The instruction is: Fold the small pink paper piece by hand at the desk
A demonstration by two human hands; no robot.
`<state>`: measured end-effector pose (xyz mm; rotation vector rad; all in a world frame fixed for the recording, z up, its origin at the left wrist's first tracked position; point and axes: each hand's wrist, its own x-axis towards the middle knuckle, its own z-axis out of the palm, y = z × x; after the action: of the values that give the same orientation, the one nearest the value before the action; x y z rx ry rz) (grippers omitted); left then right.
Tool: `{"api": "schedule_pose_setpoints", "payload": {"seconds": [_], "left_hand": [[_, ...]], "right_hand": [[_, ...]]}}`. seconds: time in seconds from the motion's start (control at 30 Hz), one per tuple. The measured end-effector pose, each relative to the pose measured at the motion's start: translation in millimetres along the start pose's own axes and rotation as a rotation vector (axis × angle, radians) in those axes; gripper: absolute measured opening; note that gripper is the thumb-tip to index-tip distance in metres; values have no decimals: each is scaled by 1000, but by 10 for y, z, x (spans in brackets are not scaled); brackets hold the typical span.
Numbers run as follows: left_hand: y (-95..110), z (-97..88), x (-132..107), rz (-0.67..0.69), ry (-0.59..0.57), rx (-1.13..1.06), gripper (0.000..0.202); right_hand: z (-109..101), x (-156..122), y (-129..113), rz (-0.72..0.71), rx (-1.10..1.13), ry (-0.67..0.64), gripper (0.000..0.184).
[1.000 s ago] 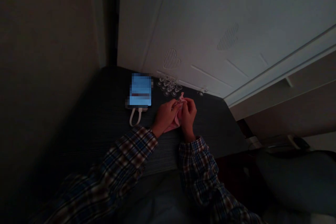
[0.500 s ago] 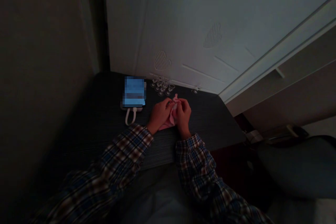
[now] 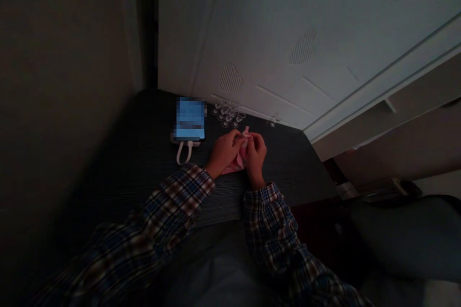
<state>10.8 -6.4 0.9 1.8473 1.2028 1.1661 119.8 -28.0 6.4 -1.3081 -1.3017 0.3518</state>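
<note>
Little has changed over the last second: the view has swung slightly to one side and back, while both hands have stayed together on the pink cloth (image 3: 240, 157), with only small shifts of the fingers. The left hand (image 3: 224, 151) has its fingers curled in over the cloth's near side; a small glint that showed by its fingertips a second ago is now hard to make out. The right hand (image 3: 256, 154) is narrow, thumb and fingers pinched on the cloth opposite the left. Whether anything is wrapped inside the folds cannot be told in this dim light. The cloth is bunched between the two hands, a short tip sticking up past the fingers and a flatter part spreading below the left palm, above or on the dark worktop (image 3: 154, 153). The cluster of small stemmed glasses (image 3: 228, 116) stands just beyond the hands, near the white panel (image 3: 252, 24), and a single stemmed glass (image 3: 272, 123) is apart from it to the right; neither has shifted noticeably. The phone (image 3: 190, 120) with its blurred, lit screen and the white cable (image 3: 179, 153) also lie as before, so the handling seems to remain wholly with the cloth.
</note>
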Motion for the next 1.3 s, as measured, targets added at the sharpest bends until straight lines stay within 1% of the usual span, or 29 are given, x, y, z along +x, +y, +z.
{"api": "schedule_pose_setpoints", "payload": {"seconds": [0.17,0.37,0.5,0.67,0.77,0.93,1.1,1.2,1.3], "left_hand": [[7,13,10,11,-7,26,32],[8,22,-23,-14,13,7,27],[2,14,-9,8,3,14,21],[16,15,-5,20,-3,12,29],[29,16,-25,-4,-3,3,26],[35,16,-42,-50,44,18,35],[32,12,-22,10,31,49,22],[34,12,-9,29,24,75,27],[38,20,-8,20,19,75,32]], "right_hand": [[1,7,-11,-14,1,12,20],[0,3,-5,13,-11,11,22],[-6,-5,1,8,-19,7,23],[-9,3,14,-3,-41,15,22],[-12,8,15,-7,-45,14,22],[-10,5,-18,-2,-47,9,21],[-8,3,-47,-11,-58,-3,23],[-12,5,-40,-17,-66,12,22],[-16,7,-28,-16,-75,13,22]]}}
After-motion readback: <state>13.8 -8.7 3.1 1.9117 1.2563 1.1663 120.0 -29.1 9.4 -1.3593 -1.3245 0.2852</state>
